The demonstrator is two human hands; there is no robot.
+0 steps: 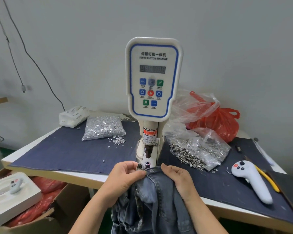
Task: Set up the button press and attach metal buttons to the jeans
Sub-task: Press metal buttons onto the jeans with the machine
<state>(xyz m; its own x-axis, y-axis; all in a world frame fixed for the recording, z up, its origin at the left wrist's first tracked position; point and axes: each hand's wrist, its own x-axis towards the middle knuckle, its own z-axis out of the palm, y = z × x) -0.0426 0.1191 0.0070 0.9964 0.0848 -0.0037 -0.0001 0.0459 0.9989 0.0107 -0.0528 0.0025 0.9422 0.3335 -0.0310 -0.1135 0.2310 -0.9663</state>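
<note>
You are standing at a table [41, 159] covered with a dark blue denim cloth [71, 149], and the servo button machine [153, 78] is rising from the middle of its near edge, its control panel facing you with the display dark. The jeans [152, 205] are hanging over that near edge between your arms, with the waistband end lifted up to the press base right below the plunger [148, 152]. A red plastic bag [216, 122] and crumpled clear plastic are lying toward the far right corner, and a cardboard box [46, 215] is sitting below the table's left end. Your left hand [123, 176] is pinching the waistband edge between thumb and curled fingers; your right hand [178, 176] is gripping the fabric just beside it, fingers curled over the denim. A clear bag of silver tacks [103, 127] is lying left of the machine, a bag of dark metal buttons [198, 149] right of it, both spilling a few pieces. A pale handheld controller [250, 179] is resting near the right edge, beside a yellow-handled tool [267, 179].
</note>
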